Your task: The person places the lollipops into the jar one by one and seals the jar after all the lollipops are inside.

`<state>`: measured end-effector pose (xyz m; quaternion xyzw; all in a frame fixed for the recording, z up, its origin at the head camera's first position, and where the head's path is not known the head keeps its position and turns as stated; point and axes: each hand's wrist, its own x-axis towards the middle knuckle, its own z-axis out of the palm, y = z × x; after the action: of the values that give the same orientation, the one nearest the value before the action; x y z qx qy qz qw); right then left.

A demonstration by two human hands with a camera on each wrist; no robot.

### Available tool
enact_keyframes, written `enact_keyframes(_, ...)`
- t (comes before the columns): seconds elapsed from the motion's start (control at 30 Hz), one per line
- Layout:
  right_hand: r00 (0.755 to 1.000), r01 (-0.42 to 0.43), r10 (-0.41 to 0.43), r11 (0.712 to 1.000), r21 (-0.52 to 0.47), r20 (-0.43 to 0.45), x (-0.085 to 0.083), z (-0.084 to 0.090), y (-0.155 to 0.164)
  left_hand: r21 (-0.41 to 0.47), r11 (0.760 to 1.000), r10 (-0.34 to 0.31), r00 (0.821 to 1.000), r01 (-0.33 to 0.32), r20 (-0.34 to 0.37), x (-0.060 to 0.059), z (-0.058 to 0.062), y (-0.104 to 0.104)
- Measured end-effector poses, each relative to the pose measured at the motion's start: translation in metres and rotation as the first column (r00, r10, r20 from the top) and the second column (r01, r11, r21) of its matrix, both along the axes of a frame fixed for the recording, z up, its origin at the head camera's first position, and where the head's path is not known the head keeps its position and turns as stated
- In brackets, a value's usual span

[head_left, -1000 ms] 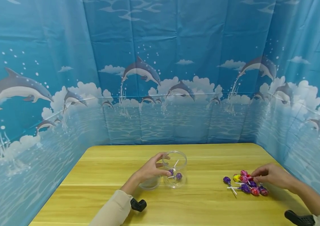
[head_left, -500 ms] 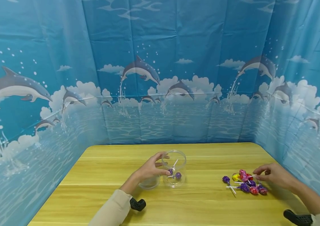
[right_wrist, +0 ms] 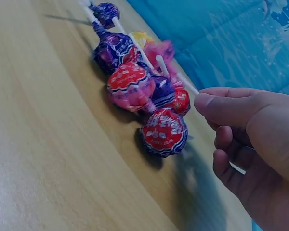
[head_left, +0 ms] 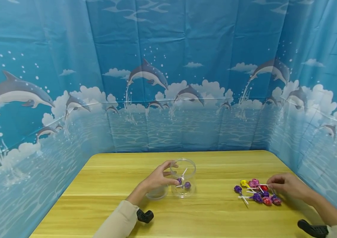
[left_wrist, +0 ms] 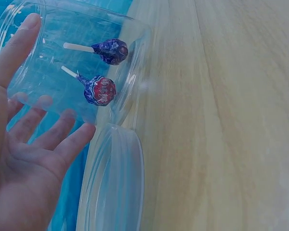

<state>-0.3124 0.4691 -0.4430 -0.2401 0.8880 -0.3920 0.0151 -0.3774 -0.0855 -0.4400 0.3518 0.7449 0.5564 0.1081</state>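
On the yellow wooden table [head_left: 216,211], the left hand [head_left: 158,180] curls its thumb and fingers round the side of a clear round plastic jar [head_left: 184,178], which stands upright near the table's middle. Two purple-wrapped lollipops [left_wrist: 102,90] with white sticks lie inside the jar. A clear plastic lid [left_wrist: 113,183] lies flat on the table just beside the jar, on its left under the hand. Well apart to the right, the right hand [head_left: 287,186] pinches the white stick [right_wrist: 176,77] of one lollipop at the right edge of a small heap of red, purple, pink and yellow wrapped lollipops [head_left: 259,193]. A blue dolphin-print cloth [head_left: 168,82] stands behind the table.
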Motion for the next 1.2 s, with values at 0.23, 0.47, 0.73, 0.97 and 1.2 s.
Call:
enact_keyframes(0.23, 0.999, -0.009, 0.009, 1.000, -0.013, 0.050, -0.002, 0.009, -0.003, 0.003, 1.000, -0.001, 1.000, 0.001, 0.006, 0.000, 0.000, -0.001)
enact_keyframes(0.47, 0.994, 0.074, -0.075, 0.997, 0.007, 0.074, -0.004, 0.025, -0.015, -0.004, 1.000, 0.003, 1.000, -0.003, 0.001, 0.000, 0.001, -0.002)
enact_keyframes(0.73, 0.991, 0.126, -0.126, 0.992, 0.017, 0.035, -0.005, 0.038, -0.034, 0.002, 1.000, 0.004, 1.000, -0.004, 0.024, 0.001, 0.001, -0.001)
enact_keyframes(0.97, 0.984, 0.179, -0.178, 0.983, 0.046, -0.022, -0.007, 0.047, -0.053, -0.002, 1.000, 0.010, 0.999, -0.010, 0.034, 0.003, 0.004, -0.001)
enact_keyframes(1.2, 0.994, 0.111, -0.111, 0.994, -0.003, -0.012, -0.012, 0.055, -0.073, -0.001, 1.000, 0.005, 0.998, -0.005, 0.061, 0.003, 0.002, -0.001)
